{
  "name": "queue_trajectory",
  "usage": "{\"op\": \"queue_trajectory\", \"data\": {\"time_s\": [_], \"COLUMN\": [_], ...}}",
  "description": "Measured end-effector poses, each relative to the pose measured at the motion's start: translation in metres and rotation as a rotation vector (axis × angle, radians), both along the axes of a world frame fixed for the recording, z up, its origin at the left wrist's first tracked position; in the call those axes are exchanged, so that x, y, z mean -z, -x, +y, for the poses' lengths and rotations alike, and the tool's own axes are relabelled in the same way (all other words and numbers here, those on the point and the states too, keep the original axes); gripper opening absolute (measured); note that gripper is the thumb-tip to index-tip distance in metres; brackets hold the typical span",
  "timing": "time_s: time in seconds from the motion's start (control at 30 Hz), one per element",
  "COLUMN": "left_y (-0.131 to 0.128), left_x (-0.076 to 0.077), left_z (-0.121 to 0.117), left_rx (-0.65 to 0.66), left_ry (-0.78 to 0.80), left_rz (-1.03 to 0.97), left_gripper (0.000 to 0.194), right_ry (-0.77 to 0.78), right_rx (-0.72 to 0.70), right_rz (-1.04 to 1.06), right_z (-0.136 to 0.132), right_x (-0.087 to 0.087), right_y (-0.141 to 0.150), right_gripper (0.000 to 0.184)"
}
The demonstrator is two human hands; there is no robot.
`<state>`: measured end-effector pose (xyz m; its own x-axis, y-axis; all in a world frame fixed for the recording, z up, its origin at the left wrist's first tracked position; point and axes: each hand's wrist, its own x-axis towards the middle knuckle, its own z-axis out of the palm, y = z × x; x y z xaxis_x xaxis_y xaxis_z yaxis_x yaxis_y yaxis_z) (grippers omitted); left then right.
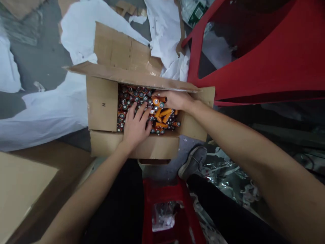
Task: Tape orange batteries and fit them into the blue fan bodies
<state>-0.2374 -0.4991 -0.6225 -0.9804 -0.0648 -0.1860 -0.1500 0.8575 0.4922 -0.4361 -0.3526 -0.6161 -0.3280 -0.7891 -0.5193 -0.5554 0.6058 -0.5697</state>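
An open cardboard box (134,147) holds many small orange-and-black cylinders that look like batteries (166,115). On the left side most stand packed upright with round ends up; at the right several lie loose and tilted. My left hand (137,123) rests over the upright batteries with its fingers spread, gripping nothing. Inside the box's right part, my right hand (175,99) curls round a few batteries (159,101). Its fingertips are partly hidden by the batteries and the far flap.
The box's far flap (134,77) stands up. A red plastic chair (254,74) is close on the right, and a red stool (162,193) is between my legs. White sheets (83,30), cardboard (25,186) and clear plastic scraps (225,176) lie about the floor.
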Motion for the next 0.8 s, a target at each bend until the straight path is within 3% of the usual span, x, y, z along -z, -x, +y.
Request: {"op": "queue_trajectory", "data": {"time_s": [0.27, 0.37, 0.47, 0.53, 0.6, 0.67, 0.73, 0.8], "left_y": [-0.003, -0.012, -0.023, -0.025, -0.022, -0.017, -0.012, -0.011], "left_x": [0.009, 0.007, -0.016, -0.044, -0.073, -0.092, -0.095, -0.085], "left_z": [0.003, 0.012, 0.012, 0.006, -0.003, -0.011, -0.015, -0.012], "left_rx": [0.018, 0.066, 0.182, 0.392, 0.564, 0.617, 0.603, 0.573], "left_ry": [-0.125, -0.286, -0.419, -0.488, -0.544, -0.597, -0.647, -0.626], "left_rz": [0.180, 0.273, 0.308, 0.254, 0.114, -0.049, -0.165, -0.251], "left_gripper": [0.089, 0.079, 0.057, 0.053, 0.069, 0.093, 0.101, 0.080], "right_ry": [0.257, 0.236, 0.239, 0.238, 0.200, 0.128, 0.025, -0.094], "right_rx": [0.168, 0.256, 0.279, 0.302, 0.365, 0.460, 0.561, 0.702], "right_rz": [-0.297, -0.377, -0.382, -0.453, -0.629, -0.843, -1.032, -1.188], "right_z": [0.018, 0.028, 0.050, 0.072, 0.097, 0.120, 0.136, 0.145], "right_x": [-0.021, -0.042, -0.070, -0.091, -0.108, -0.117, -0.113, -0.098], "right_y": [-0.015, -0.036, -0.066, -0.090, -0.115, -0.141, -0.166, -0.191], "right_gripper": [0.058, 0.056, 0.058, 0.057, 0.049, 0.039, 0.035, 0.038]}}
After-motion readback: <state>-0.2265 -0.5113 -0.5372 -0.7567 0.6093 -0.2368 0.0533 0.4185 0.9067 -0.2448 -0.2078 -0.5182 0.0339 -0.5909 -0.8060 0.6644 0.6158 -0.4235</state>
